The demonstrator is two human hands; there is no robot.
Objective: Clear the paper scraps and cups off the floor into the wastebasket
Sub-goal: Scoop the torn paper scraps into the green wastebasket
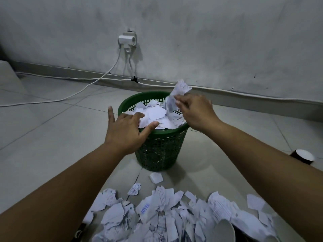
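Observation:
A green mesh wastebasket (pixel 162 151) stands on the tiled floor, filled to the rim with white paper scraps (pixel 155 116). My left hand (pixel 125 130) hovers over its near left rim, fingers spread and touching the scraps inside. My right hand (pixel 195 110) pinches a crumpled wad of paper (pixel 176 95) above the basket's right rim. A large pile of torn paper scraps (pixel 174 215) covers the floor in front of me. A dark paper cup (pixel 303 157) lies on its side at the right. A second cup (pixel 224 231) lies among the scraps at the bottom.
A grey wall (pixel 209 41) runs behind the basket, with a socket and adapter (pixel 127 40) and white cables (pixel 70 96) trailing along the skirting and across the floor. A pale slab (pixel 7 74) leans at the far left.

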